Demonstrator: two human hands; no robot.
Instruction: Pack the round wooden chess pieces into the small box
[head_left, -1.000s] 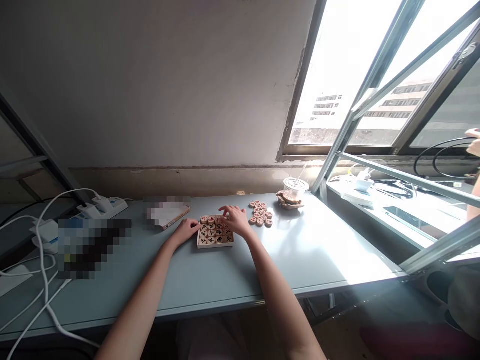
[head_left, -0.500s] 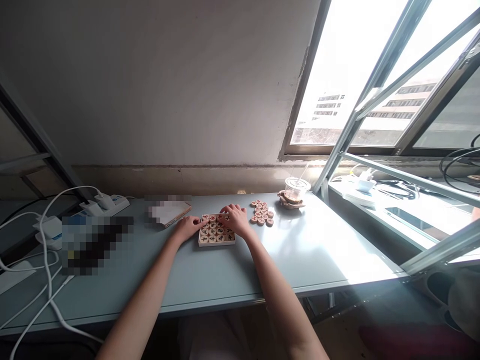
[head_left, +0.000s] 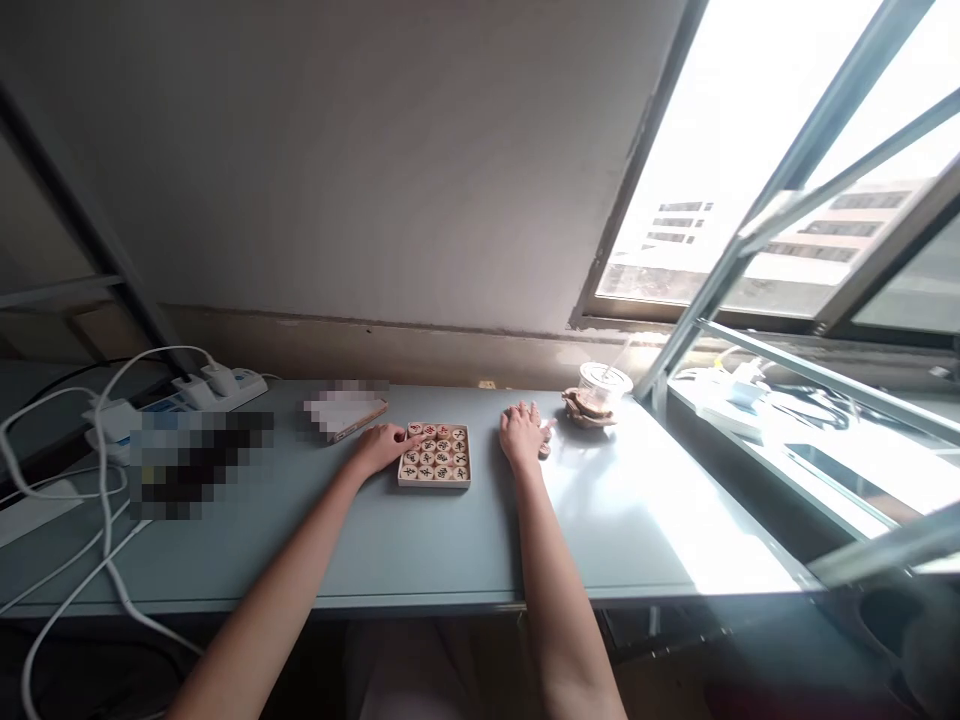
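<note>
A shallow white box (head_left: 434, 484) lies on the table, filled with rows of round wooden Chinese chess pieces (head_left: 435, 458) marked in red and black characters. My left hand (head_left: 381, 450) grips the box's left edge, fingers curled and thumb at the rim by the upper left pieces. To the right of the box, my right hand (head_left: 521, 432) is palm down with its fingers spread over the loose group of pieces. Most of that group is hidden under the hand; a few loose chess pieces (head_left: 545, 449) show at its right side.
An upturned box lid (head_left: 349, 412) sits left of the box. A lidded plastic cup (head_left: 604, 380) stands on a brown carved holder (head_left: 589, 409) at the back right. White cables and a power strip (head_left: 244, 385) crowd the left. A metal frame (head_left: 697, 320) rises at the right.
My right hand has moved right, from above the box to the loose chess pieces. The top right of the box is now uncovered. My left hand stays at the box's left edge.
</note>
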